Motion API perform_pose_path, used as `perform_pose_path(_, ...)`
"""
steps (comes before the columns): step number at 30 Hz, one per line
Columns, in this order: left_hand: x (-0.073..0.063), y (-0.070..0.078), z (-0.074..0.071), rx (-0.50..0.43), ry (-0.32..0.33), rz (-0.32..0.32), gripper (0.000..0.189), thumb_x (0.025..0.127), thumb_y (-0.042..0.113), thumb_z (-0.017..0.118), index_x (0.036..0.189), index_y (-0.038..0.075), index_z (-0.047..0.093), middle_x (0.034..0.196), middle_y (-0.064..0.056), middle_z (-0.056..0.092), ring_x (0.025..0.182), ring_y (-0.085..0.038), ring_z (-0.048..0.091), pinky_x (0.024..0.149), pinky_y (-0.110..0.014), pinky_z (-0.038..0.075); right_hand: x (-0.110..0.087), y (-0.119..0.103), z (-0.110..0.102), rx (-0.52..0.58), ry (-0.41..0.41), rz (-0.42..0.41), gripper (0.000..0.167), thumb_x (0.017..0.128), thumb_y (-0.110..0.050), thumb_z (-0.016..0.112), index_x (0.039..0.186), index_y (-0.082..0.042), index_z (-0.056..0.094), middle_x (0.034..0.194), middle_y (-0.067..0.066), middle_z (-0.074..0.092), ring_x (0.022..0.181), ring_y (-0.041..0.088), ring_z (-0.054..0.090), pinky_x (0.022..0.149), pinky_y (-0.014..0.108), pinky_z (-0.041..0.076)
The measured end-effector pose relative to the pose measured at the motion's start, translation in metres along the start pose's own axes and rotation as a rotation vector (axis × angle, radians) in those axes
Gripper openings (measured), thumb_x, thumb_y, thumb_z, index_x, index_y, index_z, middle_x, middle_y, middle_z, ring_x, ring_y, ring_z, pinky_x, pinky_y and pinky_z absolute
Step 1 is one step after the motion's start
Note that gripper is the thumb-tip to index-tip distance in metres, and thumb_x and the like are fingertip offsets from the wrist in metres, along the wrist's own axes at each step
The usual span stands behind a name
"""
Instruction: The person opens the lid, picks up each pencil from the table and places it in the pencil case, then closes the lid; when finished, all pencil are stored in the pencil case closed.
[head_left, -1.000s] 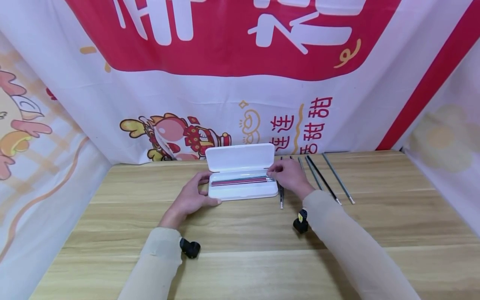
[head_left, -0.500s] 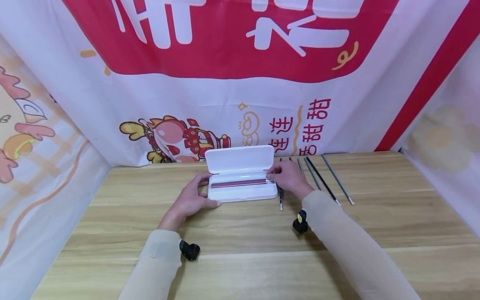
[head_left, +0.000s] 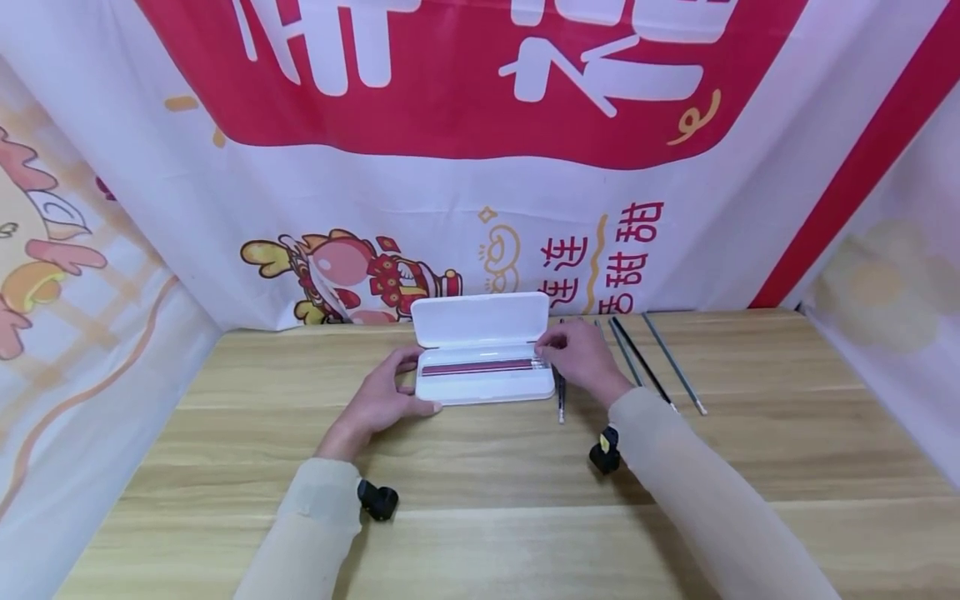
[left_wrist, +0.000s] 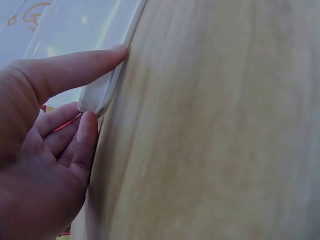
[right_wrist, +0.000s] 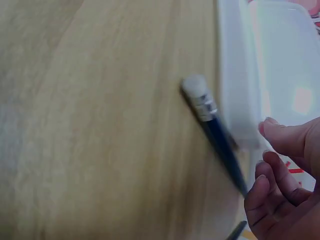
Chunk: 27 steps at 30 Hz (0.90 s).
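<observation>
A white pencil case [head_left: 487, 389] lies on the wooden table with its lid [head_left: 480, 322] raised at the back. Dark and reddish pencils [head_left: 476, 367] lie lengthwise in it, eraser ends to the right. My left hand [head_left: 381, 402] holds the case's left end; in the left wrist view the thumb [left_wrist: 85, 70] presses the front rim and the fingers touch the end. At the right end, the bent fingers of my right hand [head_left: 579, 354] are over the eraser ends. The right wrist view shows thumb and fingers slightly apart by the case corner; any contact is hidden.
Right of the case, a dark pencil [head_left: 561, 400] lies partly under my right hand. Farther right lie a black pencil [head_left: 647, 367], a grey-green one [head_left: 675, 363] and others partly hidden by the hand. A printed cloth [head_left: 480, 192] hangs behind the table.
The bluish pencil seen uppermost in the case a second ago no longer shows as a separate line at the back. Both hands stay at the same ends of the case.
</observation>
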<state>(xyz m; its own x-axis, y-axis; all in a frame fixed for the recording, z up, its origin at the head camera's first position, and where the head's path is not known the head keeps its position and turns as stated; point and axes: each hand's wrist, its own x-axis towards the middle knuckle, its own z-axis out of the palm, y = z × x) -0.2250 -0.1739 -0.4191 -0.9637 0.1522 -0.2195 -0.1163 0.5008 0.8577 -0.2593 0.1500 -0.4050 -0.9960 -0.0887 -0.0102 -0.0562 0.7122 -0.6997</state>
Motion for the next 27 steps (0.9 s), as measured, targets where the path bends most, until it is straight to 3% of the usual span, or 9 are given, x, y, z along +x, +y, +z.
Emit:
perform_pose_path(3, 0.001, 0.001, 0.000, 0.004, -0.001, 0.002, 0.092, 0.086, 0.015, 0.092, 0.163, 0.020, 0.042, 0.167, -0.017, 0.043, 0.135, -0.040, 0.064, 0.121, -0.054, 0.048, -0.008, 0.001, -0.009, 0.029, 0.030, -0.035, 0.013, 0.102, -0.020, 0.075, 0.110, -0.013, 0.082, 0.112, 0.009, 0.073, 0.104, 0.026, 0.063, 0.088, 0.038, 0.054)
perform_pose_path(7, 0.001, 0.002, -0.001, 0.009, -0.001, 0.004, 0.092, 0.087, 0.016, 0.091, 0.163, 0.021, 0.041, 0.168, -0.017, 0.042, 0.136, -0.041, 0.064, 0.120, -0.054, 0.049, -0.025, 0.003, -0.027, 0.060, 0.043, -0.018, 0.017, 0.102, -0.025, 0.075, 0.114, -0.015, 0.079, 0.111, 0.008, 0.073, 0.101, 0.025, 0.064, 0.082, 0.035, 0.055)
perform_pose_path(18, 0.001, 0.001, 0.000, 0.022, -0.011, 0.018, 0.090, 0.087, 0.018, 0.091, 0.162, 0.019, 0.042, 0.167, -0.018, 0.043, 0.135, -0.040, 0.064, 0.121, -0.055, 0.049, -0.082, 0.042, -0.061, 0.135, 0.102, 0.127, 0.034, 0.104, -0.035, 0.073, 0.127, -0.011, 0.073, 0.121, 0.013, 0.070, 0.107, 0.027, 0.061, 0.083, 0.030, 0.053)
perform_pose_path(27, 0.000, 0.002, -0.001, 0.009, -0.013, 0.010, 0.092, 0.086, 0.016, 0.092, 0.163, 0.019, 0.041, 0.168, -0.018, 0.042, 0.136, -0.041, 0.064, 0.121, -0.055, 0.049, -0.107, 0.078, -0.084, 0.122, 0.116, 0.228, 0.042, 0.107, -0.039, 0.066, 0.138, -0.010, 0.067, 0.125, 0.014, 0.067, 0.106, 0.028, 0.058, 0.074, 0.027, 0.056)
